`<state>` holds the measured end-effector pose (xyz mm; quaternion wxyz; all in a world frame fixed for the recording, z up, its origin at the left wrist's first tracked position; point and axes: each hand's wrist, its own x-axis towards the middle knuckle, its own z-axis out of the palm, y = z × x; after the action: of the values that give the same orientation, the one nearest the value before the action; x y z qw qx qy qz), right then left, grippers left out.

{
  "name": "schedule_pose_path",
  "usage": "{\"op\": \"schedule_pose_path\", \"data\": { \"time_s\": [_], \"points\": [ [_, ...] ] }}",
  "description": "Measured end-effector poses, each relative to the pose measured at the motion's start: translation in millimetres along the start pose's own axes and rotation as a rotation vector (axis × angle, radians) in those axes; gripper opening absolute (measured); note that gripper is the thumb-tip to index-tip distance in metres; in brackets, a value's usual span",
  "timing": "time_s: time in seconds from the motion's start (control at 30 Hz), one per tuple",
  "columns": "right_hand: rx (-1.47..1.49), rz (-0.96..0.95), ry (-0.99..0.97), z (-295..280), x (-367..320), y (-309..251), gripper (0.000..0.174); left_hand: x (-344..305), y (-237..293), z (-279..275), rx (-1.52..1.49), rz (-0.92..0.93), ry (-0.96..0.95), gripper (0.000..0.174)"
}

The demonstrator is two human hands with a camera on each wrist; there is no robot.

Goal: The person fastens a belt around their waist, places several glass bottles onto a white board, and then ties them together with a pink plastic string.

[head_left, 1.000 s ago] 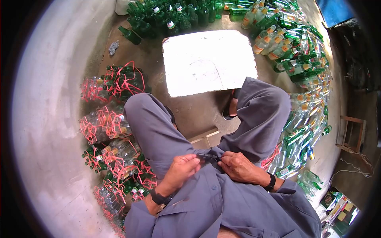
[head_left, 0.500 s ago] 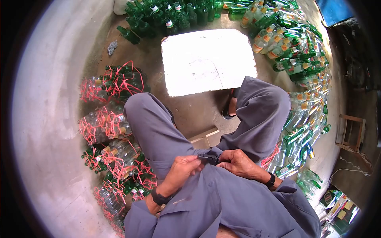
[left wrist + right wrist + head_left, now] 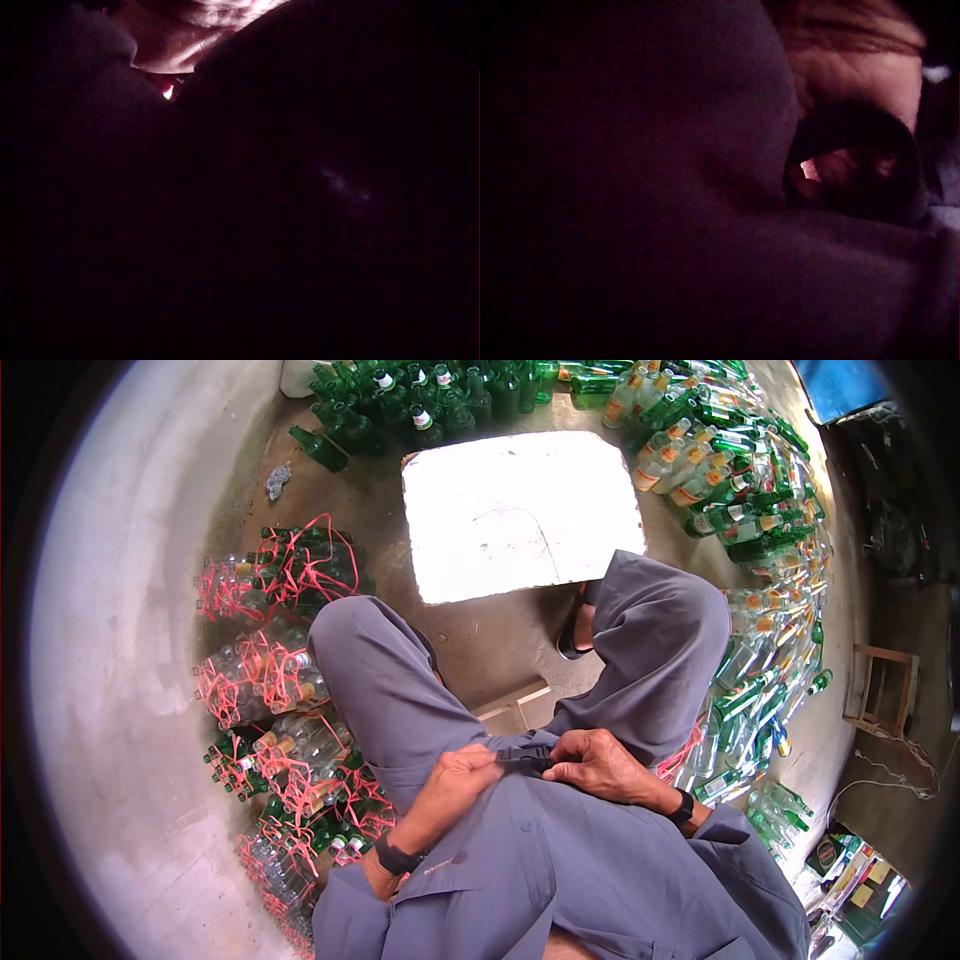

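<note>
In the head view a black buckle lies across the person's lap, over the grey shirt front. The left hand pinches its left end between thumb and fingers. At the other end, the curled right hand grips it with thumb and forefinger. Fingers cover both ends, and only the middle of the buckle shows. The left wrist view is nearly black, with a strip of the left hand at the top. Dark cloth fills most of the right wrist view, beside skin and a black band.
A white slab stands in front of the knees. Bottles tied with red string line the left side. Green bottles stand behind the slab, and a heap of bottles curves down the right. A wooden frame leans farther right.
The buckle has turned and now shows its broad side, lying level between the hands. Both hands have shifted slightly, still at its two ends. The head view has moved a little.
</note>
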<state>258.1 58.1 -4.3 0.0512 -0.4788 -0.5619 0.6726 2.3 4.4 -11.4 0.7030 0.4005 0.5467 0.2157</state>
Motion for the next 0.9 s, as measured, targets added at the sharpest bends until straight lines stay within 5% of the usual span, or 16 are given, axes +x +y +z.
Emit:
{"op": "schedule_pose_path", "data": {
  "time_s": [0.9],
  "points": [
    [0.154,0.182,-0.050,2.7,2.9,-1.2,0.029,-1.7,-0.6,4.8,0.099,-0.009,0.024,0.022]
  ]
}}
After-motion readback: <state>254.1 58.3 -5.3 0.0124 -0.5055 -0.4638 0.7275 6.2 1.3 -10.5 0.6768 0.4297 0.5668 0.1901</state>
